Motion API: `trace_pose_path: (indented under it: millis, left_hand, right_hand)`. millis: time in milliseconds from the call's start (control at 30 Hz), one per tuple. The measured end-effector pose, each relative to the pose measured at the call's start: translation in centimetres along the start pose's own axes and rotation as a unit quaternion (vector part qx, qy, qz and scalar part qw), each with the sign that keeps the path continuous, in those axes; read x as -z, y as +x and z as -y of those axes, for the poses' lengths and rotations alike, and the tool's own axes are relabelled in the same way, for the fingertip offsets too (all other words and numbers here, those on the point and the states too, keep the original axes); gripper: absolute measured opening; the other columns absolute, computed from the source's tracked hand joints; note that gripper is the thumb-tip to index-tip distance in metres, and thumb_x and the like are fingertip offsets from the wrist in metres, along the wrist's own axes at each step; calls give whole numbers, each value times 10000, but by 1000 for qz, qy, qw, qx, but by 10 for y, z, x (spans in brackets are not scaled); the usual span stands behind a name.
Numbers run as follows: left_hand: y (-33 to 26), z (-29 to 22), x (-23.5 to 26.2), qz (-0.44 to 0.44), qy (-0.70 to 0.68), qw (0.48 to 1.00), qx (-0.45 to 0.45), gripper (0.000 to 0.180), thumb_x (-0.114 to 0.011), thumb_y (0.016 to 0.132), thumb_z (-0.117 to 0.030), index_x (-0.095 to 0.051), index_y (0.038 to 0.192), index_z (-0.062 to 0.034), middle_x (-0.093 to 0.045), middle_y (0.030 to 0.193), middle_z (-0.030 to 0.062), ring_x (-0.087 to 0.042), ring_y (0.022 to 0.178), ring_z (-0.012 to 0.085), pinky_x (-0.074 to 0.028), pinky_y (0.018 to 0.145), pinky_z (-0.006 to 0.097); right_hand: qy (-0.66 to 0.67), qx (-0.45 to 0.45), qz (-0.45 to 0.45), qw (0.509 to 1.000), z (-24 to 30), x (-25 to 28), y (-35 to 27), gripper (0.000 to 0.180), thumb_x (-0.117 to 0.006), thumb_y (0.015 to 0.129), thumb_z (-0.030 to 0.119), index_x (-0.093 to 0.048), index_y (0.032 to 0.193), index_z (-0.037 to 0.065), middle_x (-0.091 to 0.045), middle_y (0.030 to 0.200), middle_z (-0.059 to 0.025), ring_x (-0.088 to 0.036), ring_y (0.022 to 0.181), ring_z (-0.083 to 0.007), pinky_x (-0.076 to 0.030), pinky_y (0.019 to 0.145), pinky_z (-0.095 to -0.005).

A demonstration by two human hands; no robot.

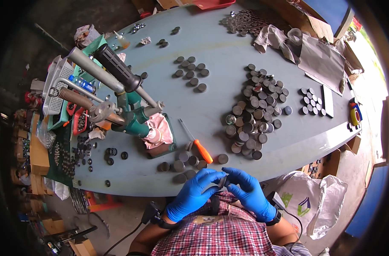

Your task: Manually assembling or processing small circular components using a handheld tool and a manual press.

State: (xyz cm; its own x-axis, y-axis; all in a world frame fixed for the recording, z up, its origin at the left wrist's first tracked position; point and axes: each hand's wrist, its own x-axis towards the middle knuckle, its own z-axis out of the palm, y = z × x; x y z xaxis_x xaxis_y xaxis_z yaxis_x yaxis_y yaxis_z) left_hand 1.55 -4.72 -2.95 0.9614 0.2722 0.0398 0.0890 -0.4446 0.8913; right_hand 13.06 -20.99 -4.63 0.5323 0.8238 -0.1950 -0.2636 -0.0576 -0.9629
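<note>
A long blue-grey worktable ran away from the person, in a crowded workshop with cardboard boxes and a white plastic sack on the floor at the right. A green hand press with a black rubber-gripped lever stood on the table's left side. A large heap of small round dark metal caps lay to the right of centre, and an orange-handled screwdriver lay near the front edge. Just in front of that edge, the blue-gloved left hand and the blue-gloved right hand met, their fingertips pinched on one small round grey metal piece. It looked like a short disc seen edge-on, though gloves hid most of it.
</note>
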Motion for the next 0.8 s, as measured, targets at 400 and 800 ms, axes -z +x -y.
trace_pose_path:
  millis: [400,800]
  left_hand:
    - [2,12,10,-109,96,989,-7,536,-806,714,-65,-633,1222,-75,-626,931,84,-630,753,215,-517,701,328]
    - [-3,62,27,-67,399,913,55,479,-739,775,-216,-594,1224,-137,-578,1122,66,-545,986,304,-417,888,431]
  right_hand:
    - [-100,25,87,991,-24,7,18,315,-460,721,-209,-645,862,4,-618,826,-89,-626,809,-199,-503,738,-301]
    - [-488,133,-91,858,-47,10,54,443,-655,787,45,-585,1224,74,-589,1006,-150,-605,867,-326,-505,720,-405]
